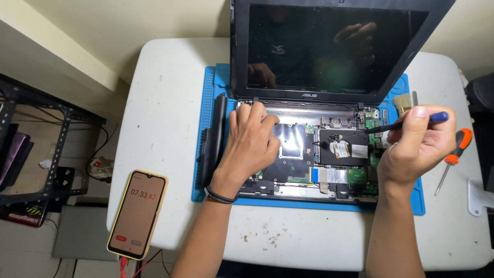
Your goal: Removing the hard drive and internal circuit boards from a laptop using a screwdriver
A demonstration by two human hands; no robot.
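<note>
An opened laptop [329, 51] lies on a blue mat [208, 103] with its keyboard cover off, so the circuit board [309, 164] shows. My left hand [252, 141] rests flat on the left part of the exposed board, fingers spread toward the hinge. My right hand [417, 144] grips a slim blue-handled screwdriver [406, 122]. The screwdriver's dark shaft points left toward a black drive cover [342, 146] on the board. Its screen is dark and stands upright at the back.
A long black battery [215, 136] lies along the mat's left side. An orange-handled screwdriver [453, 157] and a small brush [402, 103] sit at the right. A phone in a yellow case [138, 213] showing a running timer lies front left on the white table [164, 92]. A black shelf frame [31, 149] stands at left.
</note>
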